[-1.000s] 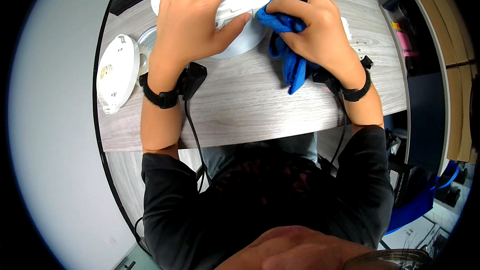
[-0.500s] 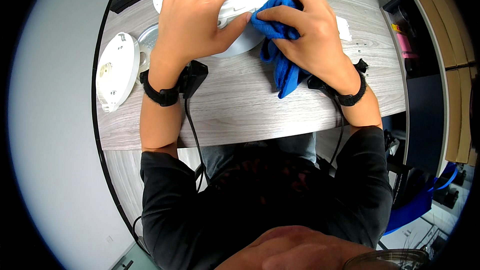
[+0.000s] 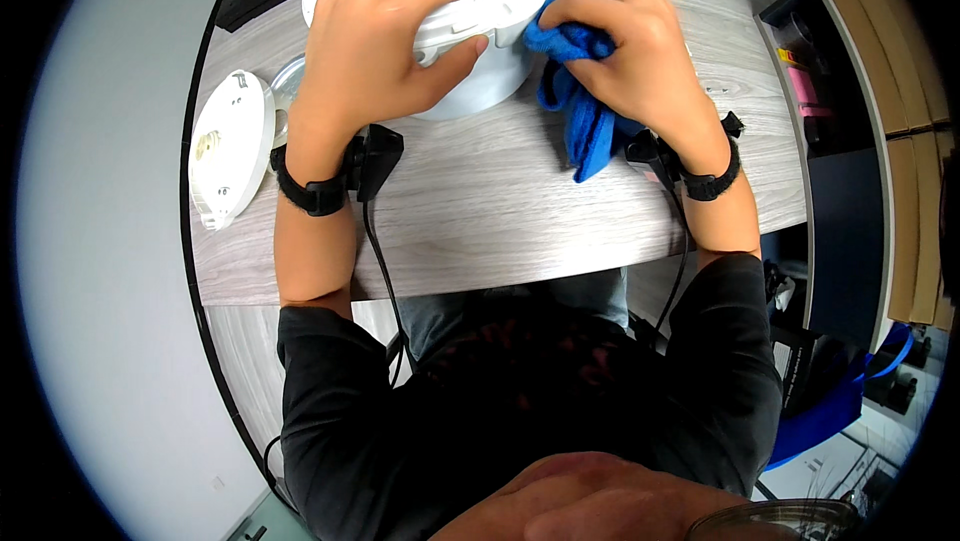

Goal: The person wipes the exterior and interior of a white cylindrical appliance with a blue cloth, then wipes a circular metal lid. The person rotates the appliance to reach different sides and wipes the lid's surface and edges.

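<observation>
A large round white appliance body (image 3: 490,76), open at the top with a grey inside, stands at the far middle of the table. My left hand (image 3: 370,61) holds its near left rim, fingers over the edge and thumb along the outer wall. Bunched in my right hand (image 3: 640,56) is a blue cloth (image 3: 590,136), touching or very close to the body's right side; its loose end hangs toward me. A round white lid (image 3: 235,151) rests to the left of my left wrist, beside a clear, shiny round part (image 3: 287,86) that my forearm partly covers.
The wood-grain table (image 3: 480,211) ends at a curved edge near my lap. Black cables (image 3: 377,261) run down from the devices strapped to both wrists. Dark shelving (image 3: 845,181) with cardboard boxes (image 3: 915,211) stands at the right. A pale wall or panel (image 3: 110,241) borders the left.
My right hand and the blue cloth have moved slightly right, away from my left thumb, along the body's rim. My left hand keeps its hold, its thumb now apart from the cloth.
</observation>
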A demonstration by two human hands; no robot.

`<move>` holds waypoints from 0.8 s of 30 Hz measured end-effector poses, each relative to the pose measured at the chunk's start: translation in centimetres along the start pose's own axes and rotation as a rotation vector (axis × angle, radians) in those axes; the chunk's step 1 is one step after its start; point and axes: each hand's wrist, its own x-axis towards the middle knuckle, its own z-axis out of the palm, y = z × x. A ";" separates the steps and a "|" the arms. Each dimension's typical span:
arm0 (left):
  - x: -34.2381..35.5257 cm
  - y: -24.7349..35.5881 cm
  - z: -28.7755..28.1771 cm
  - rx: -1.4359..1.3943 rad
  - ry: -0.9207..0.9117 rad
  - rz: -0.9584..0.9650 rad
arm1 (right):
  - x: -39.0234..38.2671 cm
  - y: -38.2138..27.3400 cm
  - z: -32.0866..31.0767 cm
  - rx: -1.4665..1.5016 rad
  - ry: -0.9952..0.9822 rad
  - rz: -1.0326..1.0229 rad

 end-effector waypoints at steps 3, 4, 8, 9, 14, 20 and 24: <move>0.0 -0.2 -0.3 -0.053 0.007 0.006 | -0.5 0.3 1.2 -0.037 -0.087 -0.035; -0.1 -0.3 -0.4 -0.074 0.013 0.011 | -0.4 0.4 1.2 0.010 -0.089 -0.022; -0.3 -0.8 -1.2 -0.085 -0.018 0.020 | -0.1 0.7 0.4 0.118 -0.016 0.022; -0.4 -0.9 -1.2 -0.085 -0.023 0.023 | 0.1 0.7 0.1 0.127 0.022 0.030; -0.2 -0.2 -1.3 -0.047 -0.024 -0.024 | 0.8 0.5 -1.2 0.240 -0.021 0.106; 0.1 1.8 0.0 0.033 0.024 -0.093 | 0.8 0.2 -1.5 0.189 -0.004 0.097; 0.1 1.9 0.6 0.111 0.032 -0.086 | 0.7 0.1 -1.2 0.170 0.012 0.063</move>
